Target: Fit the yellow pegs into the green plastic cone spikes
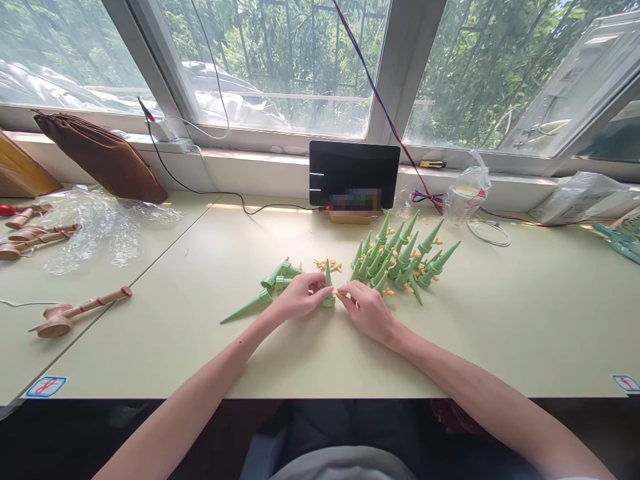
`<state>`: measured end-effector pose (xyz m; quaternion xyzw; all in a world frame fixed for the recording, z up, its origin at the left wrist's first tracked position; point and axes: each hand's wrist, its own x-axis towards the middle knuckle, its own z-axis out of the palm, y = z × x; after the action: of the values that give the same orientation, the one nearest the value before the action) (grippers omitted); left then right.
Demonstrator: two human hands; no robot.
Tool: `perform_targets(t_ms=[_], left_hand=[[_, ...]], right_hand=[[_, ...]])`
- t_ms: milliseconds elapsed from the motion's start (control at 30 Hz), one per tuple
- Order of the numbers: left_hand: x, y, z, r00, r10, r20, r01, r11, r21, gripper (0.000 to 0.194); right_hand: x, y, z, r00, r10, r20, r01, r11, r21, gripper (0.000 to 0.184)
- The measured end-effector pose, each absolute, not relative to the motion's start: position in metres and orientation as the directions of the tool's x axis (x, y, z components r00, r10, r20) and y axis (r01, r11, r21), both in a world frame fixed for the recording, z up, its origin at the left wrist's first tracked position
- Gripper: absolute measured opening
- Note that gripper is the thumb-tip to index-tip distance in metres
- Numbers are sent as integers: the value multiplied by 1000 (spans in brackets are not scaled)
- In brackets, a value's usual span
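Note:
My left hand (299, 298) is closed around a green plastic watering spike (328, 272), which stands tip up on the table. From the other side, my right hand (369, 312) pinches a small yellow valve (341, 292) against the side of that spike, near its wide end. How far the valve is seated cannot be made out. Just behind the hands lies a little heap of loose yellow valves (327, 265). Several green spikes (249, 307) without visible valves lie left of my left hand. Beyond my right hand is a cluster of green spikes (400, 257), many with yellow valves on them.
A black tablet (354, 173) leans at the back by the window. Wooden kendama toys (57, 320) and crumpled clear plastic (123, 233) are on the left. A bagged cup (466, 193) and a white cable (489, 233) are at the back right.

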<state>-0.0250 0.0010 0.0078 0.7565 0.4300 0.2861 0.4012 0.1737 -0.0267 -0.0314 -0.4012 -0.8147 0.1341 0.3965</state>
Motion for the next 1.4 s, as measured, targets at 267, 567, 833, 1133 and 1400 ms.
perform_targets(t_ms=[267, 567, 833, 1133, 1400], left_hand=[[-28, 0, 6, 560, 827, 47, 373, -302, 877, 24], [-27, -2, 2, 562, 819, 112, 353, -361, 863, 18], [-25, -3, 2, 559, 814, 157, 377, -418, 826, 14], [-26, -2, -1, 568, 801, 188, 390, -464, 795, 13], [-24, 1, 3, 494, 851, 180, 414, -412, 812, 27]], right_hand=[[175, -26, -32, -369, 769, 522, 516, 636, -574, 14], [175, -26, -31, -367, 773, 518, 497, 634, -593, 13], [174, -27, -26, -340, 809, 479, 464, 588, -662, 13], [173, -29, -21, -320, 859, 400, 416, 506, -755, 17], [171, -28, -18, -289, 877, 384, 392, 474, -788, 20]])
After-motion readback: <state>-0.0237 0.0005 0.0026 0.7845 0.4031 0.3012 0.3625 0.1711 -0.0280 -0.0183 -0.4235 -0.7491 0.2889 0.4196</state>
